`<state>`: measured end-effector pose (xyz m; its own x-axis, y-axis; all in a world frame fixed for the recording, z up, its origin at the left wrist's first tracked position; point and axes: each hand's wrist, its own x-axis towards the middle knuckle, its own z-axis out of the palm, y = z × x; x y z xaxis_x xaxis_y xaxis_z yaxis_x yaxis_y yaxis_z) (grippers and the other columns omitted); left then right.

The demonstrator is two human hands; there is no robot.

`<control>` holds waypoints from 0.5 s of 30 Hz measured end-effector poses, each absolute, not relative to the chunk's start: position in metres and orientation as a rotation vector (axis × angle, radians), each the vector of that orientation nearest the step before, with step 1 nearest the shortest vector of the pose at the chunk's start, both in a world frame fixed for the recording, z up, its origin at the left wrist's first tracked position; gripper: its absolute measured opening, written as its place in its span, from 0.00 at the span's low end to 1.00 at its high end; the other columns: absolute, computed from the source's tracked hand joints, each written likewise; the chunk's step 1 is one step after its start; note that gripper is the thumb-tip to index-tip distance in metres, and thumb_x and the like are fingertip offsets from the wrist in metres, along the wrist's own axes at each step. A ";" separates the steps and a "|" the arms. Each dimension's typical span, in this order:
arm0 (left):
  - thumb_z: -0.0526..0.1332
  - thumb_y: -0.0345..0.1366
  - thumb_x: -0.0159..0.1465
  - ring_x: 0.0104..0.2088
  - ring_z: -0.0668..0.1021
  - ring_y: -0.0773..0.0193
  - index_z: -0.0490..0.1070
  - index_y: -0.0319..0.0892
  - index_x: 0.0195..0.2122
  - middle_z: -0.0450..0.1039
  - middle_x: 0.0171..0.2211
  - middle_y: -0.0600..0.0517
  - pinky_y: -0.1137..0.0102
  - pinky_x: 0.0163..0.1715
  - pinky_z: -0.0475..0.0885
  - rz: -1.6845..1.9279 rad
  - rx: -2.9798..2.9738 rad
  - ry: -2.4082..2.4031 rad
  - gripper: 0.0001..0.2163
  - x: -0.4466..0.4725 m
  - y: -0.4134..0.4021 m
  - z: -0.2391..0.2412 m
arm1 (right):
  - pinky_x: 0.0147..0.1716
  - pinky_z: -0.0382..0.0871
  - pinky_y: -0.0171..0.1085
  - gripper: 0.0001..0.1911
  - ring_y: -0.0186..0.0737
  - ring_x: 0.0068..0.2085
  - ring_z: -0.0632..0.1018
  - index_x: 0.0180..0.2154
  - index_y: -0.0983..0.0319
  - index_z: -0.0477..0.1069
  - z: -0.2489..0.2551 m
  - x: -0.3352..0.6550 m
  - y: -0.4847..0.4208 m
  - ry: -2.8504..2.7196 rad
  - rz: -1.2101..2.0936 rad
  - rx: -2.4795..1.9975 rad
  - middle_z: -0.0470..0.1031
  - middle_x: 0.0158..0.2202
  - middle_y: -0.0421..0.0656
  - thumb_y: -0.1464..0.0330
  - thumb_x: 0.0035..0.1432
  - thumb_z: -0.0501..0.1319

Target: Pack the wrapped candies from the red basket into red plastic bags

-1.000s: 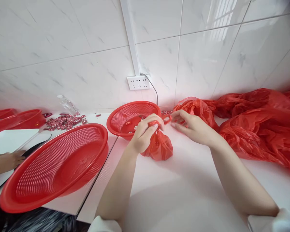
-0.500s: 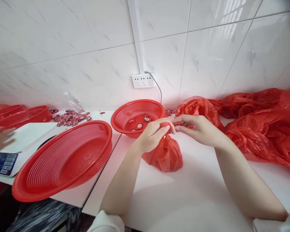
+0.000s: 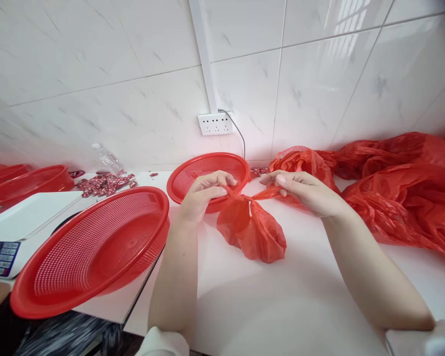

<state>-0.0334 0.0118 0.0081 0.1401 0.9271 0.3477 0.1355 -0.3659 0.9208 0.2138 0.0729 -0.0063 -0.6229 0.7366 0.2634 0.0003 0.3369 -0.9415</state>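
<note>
Left hand (image 3: 200, 195) and right hand (image 3: 302, 190) both pinching the red bag (image 3: 254, 231); prob light, slippery, tearable, best gripped by its twists.

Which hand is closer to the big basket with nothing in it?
Left. The left hand is just right of the big basket; the right hand is farther right, beyond the left one.
</note>
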 end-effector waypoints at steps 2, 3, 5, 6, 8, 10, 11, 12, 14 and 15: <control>0.59 0.34 0.54 0.43 0.72 0.58 0.60 0.42 0.21 0.71 0.38 0.49 0.63 0.45 0.67 1.231 1.655 1.046 0.08 -0.039 0.010 0.011 | 0.53 0.63 0.45 0.28 0.48 0.53 0.71 0.19 0.61 0.61 -0.007 0.214 0.075 -1.869 1.307 -0.676 0.76 0.42 0.45 0.47 0.60 0.55; 0.59 0.34 0.54 0.44 0.72 0.57 0.59 0.42 0.21 0.71 0.39 0.48 0.62 0.45 0.67 1.198 1.681 1.070 0.08 -0.040 0.009 0.013 | 0.52 0.63 0.44 0.29 0.48 0.53 0.71 0.18 0.61 0.60 -0.007 0.215 0.075 -1.854 1.276 -0.693 0.75 0.41 0.46 0.47 0.61 0.53; 0.59 0.36 0.53 0.46 0.72 0.54 0.59 0.42 0.20 0.71 0.41 0.47 0.61 0.47 0.66 1.121 1.762 1.135 0.09 -0.042 0.005 0.016 | 0.51 0.63 0.44 0.30 0.48 0.51 0.73 0.18 0.60 0.60 -0.005 0.219 0.076 -1.821 1.189 -0.728 0.75 0.35 0.46 0.46 0.62 0.50; 0.59 0.37 0.54 0.48 0.72 0.53 0.60 0.42 0.20 0.72 0.43 0.47 0.60 0.48 0.66 1.091 1.802 1.166 0.10 -0.042 0.003 0.018 | 0.50 0.63 0.44 0.29 0.48 0.48 0.74 0.19 0.60 0.62 -0.003 0.221 0.076 -1.801 1.145 -0.754 0.73 0.30 0.44 0.46 0.62 0.50; 0.56 0.42 0.59 0.49 0.71 0.52 0.62 0.43 0.20 0.72 0.46 0.47 0.60 0.50 0.65 1.084 1.846 1.236 0.13 -0.042 -0.002 0.021 | 0.46 0.64 0.44 0.28 0.47 0.41 0.75 0.23 0.59 0.66 0.001 0.229 0.076 -1.774 1.069 -0.821 0.66 0.22 0.41 0.46 0.63 0.48; 0.51 0.47 0.64 0.50 0.71 0.52 0.64 0.43 0.20 0.73 0.46 0.47 0.59 0.52 0.63 1.109 1.830 1.334 0.18 -0.044 -0.006 0.024 | 0.44 0.64 0.44 0.27 0.45 0.35 0.74 0.24 0.58 0.67 0.005 0.240 0.078 -1.775 0.995 -0.897 0.63 0.19 0.40 0.46 0.63 0.47; 0.48 0.49 0.65 0.51 0.71 0.51 0.64 0.43 0.20 0.73 0.46 0.48 0.58 0.53 0.62 1.117 1.807 1.393 0.21 -0.046 -0.007 0.025 | 0.43 0.63 0.43 0.28 0.44 0.33 0.73 0.23 0.58 0.67 0.006 0.247 0.079 -1.774 0.957 -0.938 0.63 0.19 0.40 0.46 0.63 0.46; 0.46 0.52 0.66 0.51 0.70 0.51 0.65 0.44 0.20 0.74 0.45 0.48 0.58 0.54 0.61 1.123 1.779 1.453 0.23 -0.048 -0.008 0.026 | 0.42 0.63 0.43 0.29 0.42 0.32 0.72 0.22 0.58 0.66 0.007 0.254 0.081 -1.763 0.916 -0.983 0.65 0.20 0.41 0.46 0.64 0.46; 0.45 0.55 0.65 0.52 0.70 0.49 0.64 0.44 0.18 0.75 0.43 0.48 0.57 0.55 0.60 1.157 1.717 1.556 0.26 -0.056 -0.009 0.027 | 0.39 0.63 0.43 0.29 0.41 0.30 0.71 0.20 0.59 0.65 0.009 0.269 0.086 -1.692 0.830 -1.086 0.68 0.23 0.43 0.47 0.64 0.46; 0.45 0.56 0.65 0.51 0.70 0.49 0.63 0.44 0.17 0.75 0.42 0.48 0.56 0.55 0.60 1.189 1.684 1.598 0.27 -0.061 -0.008 0.027 | 0.38 0.62 0.43 0.30 0.41 0.31 0.71 0.19 0.59 0.65 0.009 0.276 0.088 -1.634 0.778 -1.125 0.69 0.24 0.44 0.47 0.64 0.47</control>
<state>-0.0608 -0.0079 0.0266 -0.0853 0.9680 0.2362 0.5047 -0.1624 0.8479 0.2761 0.0883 0.0089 -0.1042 0.9293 0.3544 0.3103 0.3689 -0.8761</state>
